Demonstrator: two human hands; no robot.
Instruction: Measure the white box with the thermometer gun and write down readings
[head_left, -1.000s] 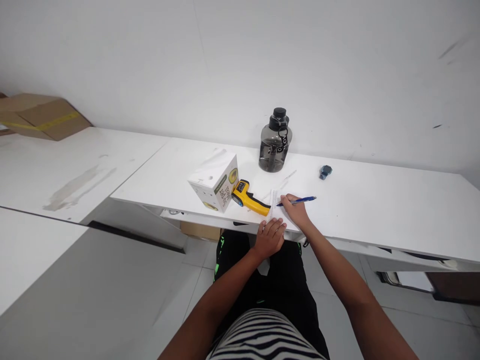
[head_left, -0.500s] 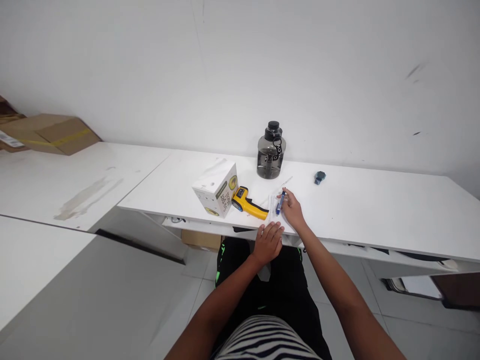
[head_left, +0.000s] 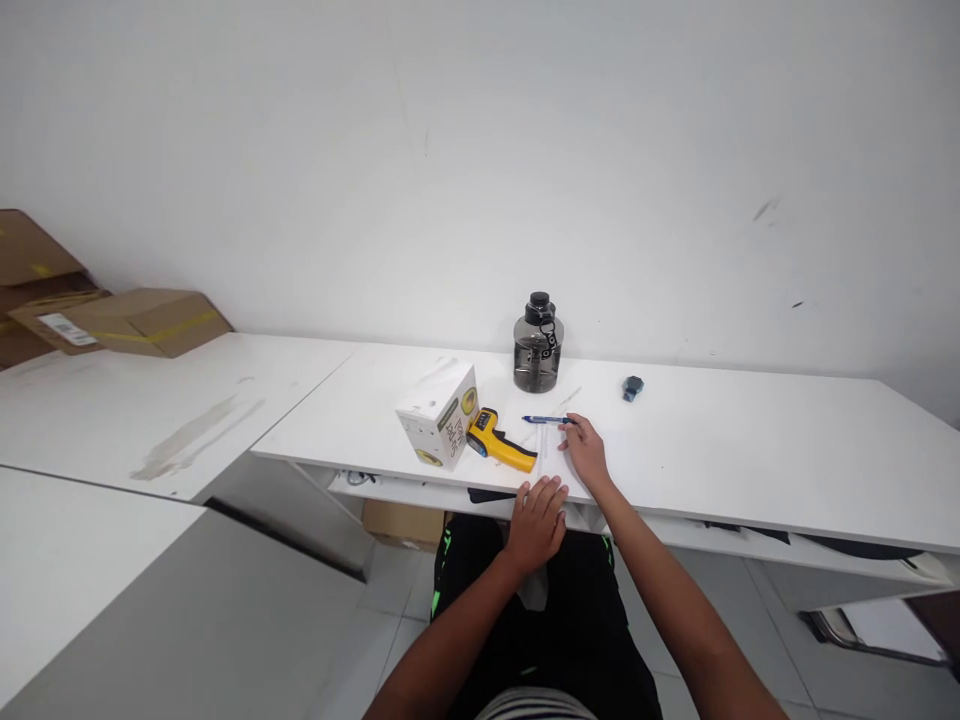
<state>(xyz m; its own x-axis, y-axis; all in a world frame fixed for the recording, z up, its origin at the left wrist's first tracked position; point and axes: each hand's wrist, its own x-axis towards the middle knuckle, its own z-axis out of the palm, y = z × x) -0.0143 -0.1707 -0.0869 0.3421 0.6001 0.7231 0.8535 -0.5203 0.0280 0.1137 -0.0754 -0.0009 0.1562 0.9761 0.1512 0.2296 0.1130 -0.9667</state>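
My right hand (head_left: 586, 450) pinches one end of a blue pen (head_left: 546, 420), which points left above the white desk (head_left: 712, 450). Resting on the desk's front edge is my left hand (head_left: 536, 518), fingers stretched out and holding nothing. Left of the pen lies a yellow infrared thermometer gun (head_left: 501, 445), its head against a white box (head_left: 439, 415) with avocado pictures. Faint writing or marks show on the white surface beneath the pen; whether it is paper I cannot tell.
A dark translucent water bottle (head_left: 538, 345) stands near the wall. To its right lies a small dark blue object (head_left: 632, 388), perhaps a watch. Cardboard boxes (head_left: 157, 320) sit at the far left. Below the desktop runs an open shelf (head_left: 420, 493).
The pen has turned in my right hand from nearly upright in view to lying sideways, tip left. The view has tilted up a little. My left hand stays at the desk edge.
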